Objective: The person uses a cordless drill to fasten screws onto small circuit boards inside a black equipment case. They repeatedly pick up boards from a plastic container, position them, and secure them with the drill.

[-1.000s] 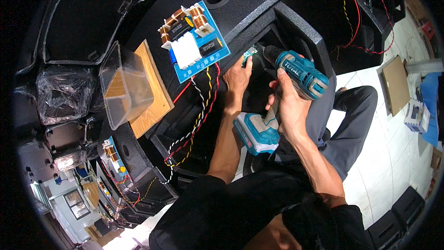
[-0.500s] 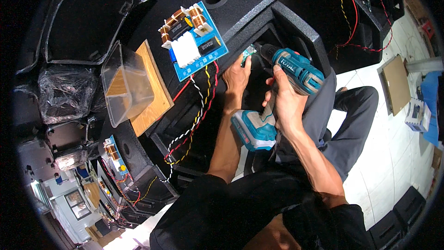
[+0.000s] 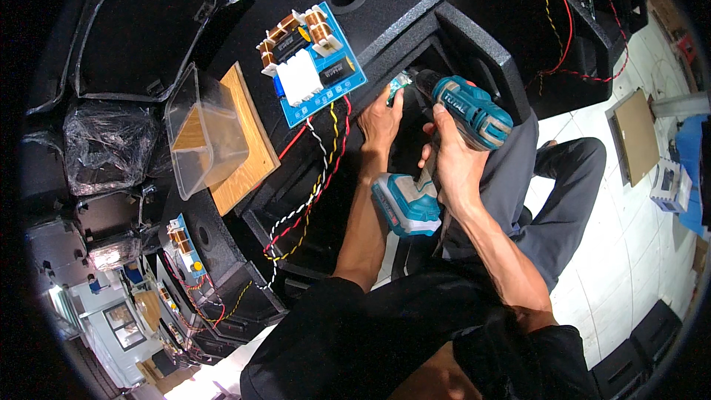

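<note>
My right hand (image 3: 461, 167) grips a teal and grey cordless drill (image 3: 474, 112), its battery pack pointing down toward my left forearm. The drill's chuck points left into the recess of a black textured speaker cabinet (image 3: 396, 18). At that recess my left hand (image 3: 380, 122) pinches a small teal and silver piece (image 3: 400, 83) just left of the chuck. Whether the bit touches it, I cannot tell. A blue crossover circuit board (image 3: 348, 46) with copper coils rests on the cabinet, and red, yellow and white twisted wires (image 3: 324, 167) hang from it.
A clear plastic bin (image 3: 204, 137) stands on a wooden board (image 3: 252, 159) to the left. More black cabinets (image 3: 137, 26) are stacked beyond it. Another cabinet with loose wires (image 3: 566, 37) is at upper right. A flat brown panel (image 3: 635, 137) lies on the tiled floor.
The drill has tilted slightly, its body shifting a little left and its battery a little upward. My left hand stays nearly in place with the small piece.
</note>
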`<state>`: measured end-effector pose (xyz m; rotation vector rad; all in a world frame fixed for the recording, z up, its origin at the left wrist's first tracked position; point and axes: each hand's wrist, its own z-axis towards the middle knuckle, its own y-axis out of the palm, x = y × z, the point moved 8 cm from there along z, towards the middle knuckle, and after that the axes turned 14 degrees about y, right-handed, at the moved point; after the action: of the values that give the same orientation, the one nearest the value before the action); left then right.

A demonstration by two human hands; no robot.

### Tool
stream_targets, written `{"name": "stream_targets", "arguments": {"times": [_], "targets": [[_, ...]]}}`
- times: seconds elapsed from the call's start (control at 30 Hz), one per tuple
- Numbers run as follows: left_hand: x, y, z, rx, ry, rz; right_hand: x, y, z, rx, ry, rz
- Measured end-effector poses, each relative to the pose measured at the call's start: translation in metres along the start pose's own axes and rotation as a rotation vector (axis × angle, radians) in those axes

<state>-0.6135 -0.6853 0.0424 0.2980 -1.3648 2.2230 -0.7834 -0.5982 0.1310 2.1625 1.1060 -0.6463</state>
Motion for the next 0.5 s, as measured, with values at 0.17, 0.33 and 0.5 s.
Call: {"name": "stream_targets", "arguments": {"times": [0.17,0.33,0.5], "targets": [[-0.004,0.004,-0.002,-0.064,-0.076,-0.003,0.001,-0.001,0.001,0.005,-0.017,-0.001],[0.001,-0.005,0.001,0.056,0.025,-0.003,0.001,-0.001,0.002,0.001,-0.020,-0.017],[0.014,-0.012,0.004,0.132,0.098,0.084,0.000,-0.003,0.004,0.004,-0.067,0.026]]}}
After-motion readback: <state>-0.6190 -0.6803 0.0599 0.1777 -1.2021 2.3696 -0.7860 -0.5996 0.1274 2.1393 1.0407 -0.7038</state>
